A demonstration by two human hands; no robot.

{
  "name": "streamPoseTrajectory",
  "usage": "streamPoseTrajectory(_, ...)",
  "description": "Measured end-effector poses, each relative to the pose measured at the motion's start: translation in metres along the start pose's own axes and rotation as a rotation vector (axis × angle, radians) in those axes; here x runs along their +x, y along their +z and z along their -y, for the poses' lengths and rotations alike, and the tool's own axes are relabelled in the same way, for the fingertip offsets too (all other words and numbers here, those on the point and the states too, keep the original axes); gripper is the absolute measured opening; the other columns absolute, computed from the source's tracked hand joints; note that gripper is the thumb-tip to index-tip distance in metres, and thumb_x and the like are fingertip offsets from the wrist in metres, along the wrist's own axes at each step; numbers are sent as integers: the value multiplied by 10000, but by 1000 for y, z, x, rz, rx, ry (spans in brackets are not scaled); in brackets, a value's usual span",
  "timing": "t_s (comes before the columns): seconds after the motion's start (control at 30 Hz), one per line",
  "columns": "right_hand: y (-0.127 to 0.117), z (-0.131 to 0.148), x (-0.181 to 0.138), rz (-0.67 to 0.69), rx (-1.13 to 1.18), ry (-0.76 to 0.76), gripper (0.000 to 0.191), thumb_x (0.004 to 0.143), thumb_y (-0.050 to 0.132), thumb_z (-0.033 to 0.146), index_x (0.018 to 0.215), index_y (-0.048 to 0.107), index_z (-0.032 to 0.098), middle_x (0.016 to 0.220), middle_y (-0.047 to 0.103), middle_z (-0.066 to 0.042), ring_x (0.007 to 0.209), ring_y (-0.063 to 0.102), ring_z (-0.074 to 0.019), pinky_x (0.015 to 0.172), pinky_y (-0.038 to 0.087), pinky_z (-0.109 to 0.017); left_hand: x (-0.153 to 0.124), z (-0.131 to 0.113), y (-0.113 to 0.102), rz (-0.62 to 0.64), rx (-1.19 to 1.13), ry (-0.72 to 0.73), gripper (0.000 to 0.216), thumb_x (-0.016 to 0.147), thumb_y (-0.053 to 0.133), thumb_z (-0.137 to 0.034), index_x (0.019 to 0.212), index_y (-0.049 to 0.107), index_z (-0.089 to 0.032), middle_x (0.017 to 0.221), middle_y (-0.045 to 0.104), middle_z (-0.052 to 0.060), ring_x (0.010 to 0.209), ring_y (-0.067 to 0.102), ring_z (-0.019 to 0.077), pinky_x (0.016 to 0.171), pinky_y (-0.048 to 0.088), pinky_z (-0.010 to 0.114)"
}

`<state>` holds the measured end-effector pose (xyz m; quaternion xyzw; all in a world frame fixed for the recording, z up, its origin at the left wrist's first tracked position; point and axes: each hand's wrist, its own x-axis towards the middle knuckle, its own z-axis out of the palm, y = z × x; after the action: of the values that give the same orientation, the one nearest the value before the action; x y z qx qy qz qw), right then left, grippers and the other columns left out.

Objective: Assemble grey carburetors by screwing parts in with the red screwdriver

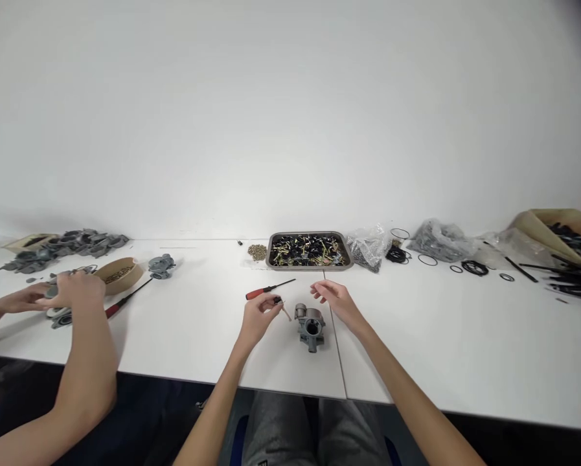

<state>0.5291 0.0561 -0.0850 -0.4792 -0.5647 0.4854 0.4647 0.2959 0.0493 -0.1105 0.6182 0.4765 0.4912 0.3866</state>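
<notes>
My left hand (258, 318) pinches a small part with a black top (277, 299) and a thin copper-coloured stem (286, 313) that points down to the right. Just right of it a grey metal carburetor body (311, 329) stands on the white table, its round bore facing me. My right hand (333, 299) hovers behind and right of the carburetor, fingers loosely bent and apart, with nothing visible in them. A screwdriver with a red handle (257, 293) lies behind my left hand, its dark shaft pointing right.
At the back stands a metal tray (269, 261) of mixed small parts, beside brass pieces (258, 252) and a plastic bag of parts (368, 246). Black rings (475, 268) and rods lie right. A co-worker's hands (71, 291) handle grey parts at left, near a round tub (131, 279).
</notes>
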Motion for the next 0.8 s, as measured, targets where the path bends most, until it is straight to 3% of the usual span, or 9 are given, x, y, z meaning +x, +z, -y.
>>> streamPoseTrajectory(0.2,34,-26,-14,37,23,-51,406,903,508,528,974,700,177,1042,687,-82,992,608,-224,885,441,-333,-39,13,12,-150,13,-189,345,713,710,-434,805,679,-104,634,639,40,533,541,109,546,453,233)
streamPoseTrajectory(0.3,39,-33,-13,50,63,-53,489,926,429,561,995,707,165,1041,691,-89,1015,609,-227,926,431,-341,-39,13,19,-153,21,-235,370,714,700,-454,820,687,-100,603,630,37,531,534,114,542,444,234)
streamPoseTrajectory(0.5,39,-34,-14,22,77,-20,560,925,396,605,924,734,158,913,689,-79,919,616,-221,862,440,-324,-33,8,25,-108,68,-268,385,726,677,-483,814,693,-109,585,621,30,538,521,115,556,422,236)
streamPoseTrajectory(0.8,48,-39,-16,-150,98,-6,661,921,305,665,781,694,150,839,691,-94,840,629,-216,820,450,-321,-41,-7,21,-180,295,-299,384,724,663,-524,638,651,-150,611,623,31,585,468,126,597,361,261)
